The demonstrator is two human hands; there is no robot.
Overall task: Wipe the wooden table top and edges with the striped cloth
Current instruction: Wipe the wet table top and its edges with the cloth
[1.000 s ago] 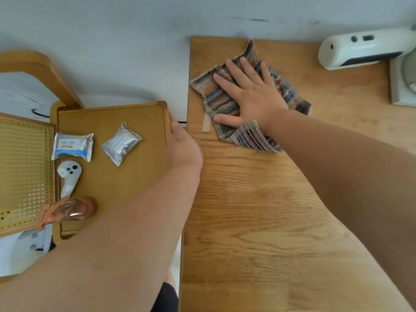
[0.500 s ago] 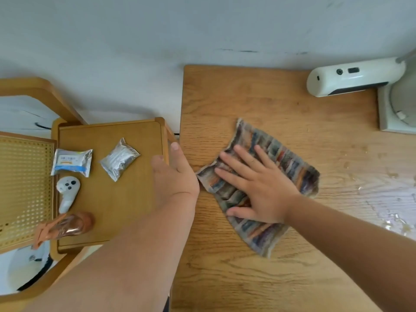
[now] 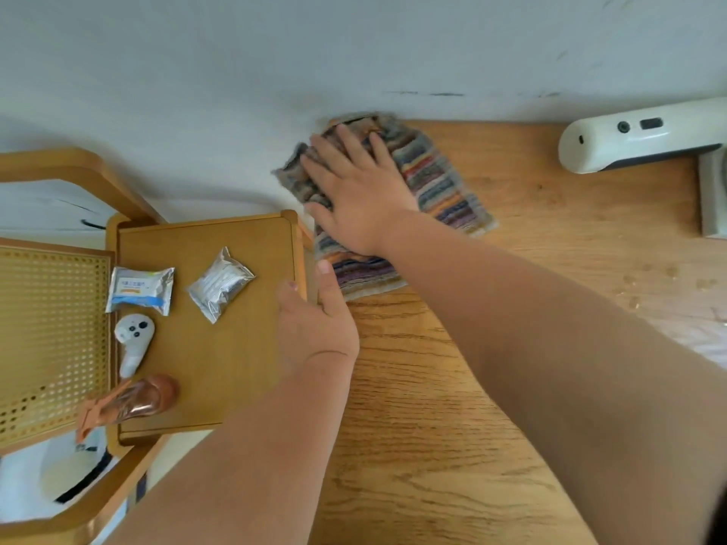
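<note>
1. Wooden table (image 3: 432,426) fills the view from 6 o'clock round to 3 o'clock, with pale grain showing in its near part.
2. The left hand (image 3: 316,328), just left of centre, grips the raised rim of a lower side table (image 3: 220,367), with the thumb on one side of the rim and the fingers on the other.
3. On the side table, towards 9 o'clock, lie a blue-and-white foil packet (image 3: 139,289), a silver foil packet (image 3: 220,283) and a white controller (image 3: 131,340).
4. The right hand (image 3: 354,198), towards 12 o'clock, lies flat with its fingers spread, pressing on the striped cloth (image 3: 440,182).
5. The striped cloth covers the table's far left corner, touching the wall (image 3: 275,53). Its blurred left part reaches past the table's edge.
6. A white device (image 3: 637,143) sits at 2 o'clock, against the wall.
</note>
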